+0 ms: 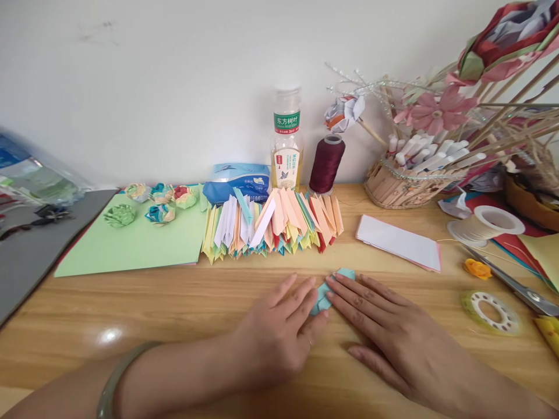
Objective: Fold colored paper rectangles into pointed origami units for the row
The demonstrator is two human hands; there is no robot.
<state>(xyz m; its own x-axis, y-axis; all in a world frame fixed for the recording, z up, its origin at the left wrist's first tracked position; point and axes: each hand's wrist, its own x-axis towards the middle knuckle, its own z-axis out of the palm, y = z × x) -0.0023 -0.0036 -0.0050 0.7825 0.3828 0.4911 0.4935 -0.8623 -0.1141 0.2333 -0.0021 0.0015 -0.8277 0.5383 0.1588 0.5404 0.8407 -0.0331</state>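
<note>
A small folded piece of light blue paper (324, 295) lies on the wooden table between my two hands. My left hand (283, 323) touches its left edge with the fingertips, fingers stretched and slightly bent. From the other side, my right hand (384, 326) lies flat, its fingertips pressing on the paper's right part, the thumb apart. Part of the paper is hidden beneath the fingers. Just beyond stands a dense row of folded paper strips (279, 224) in many colours. To its right lies a stack of white paper slips (399, 241).
Several paper flowers (120, 215) rest on green sheets (131, 253) at left. Behind the strips are a tissue pack (238, 181), a bottle (286, 142) and a maroon thread spool (327, 164). At right are a marker basket (406, 181), a white spool (484, 227), scissors (517, 285) and a tape roll (469, 305).
</note>
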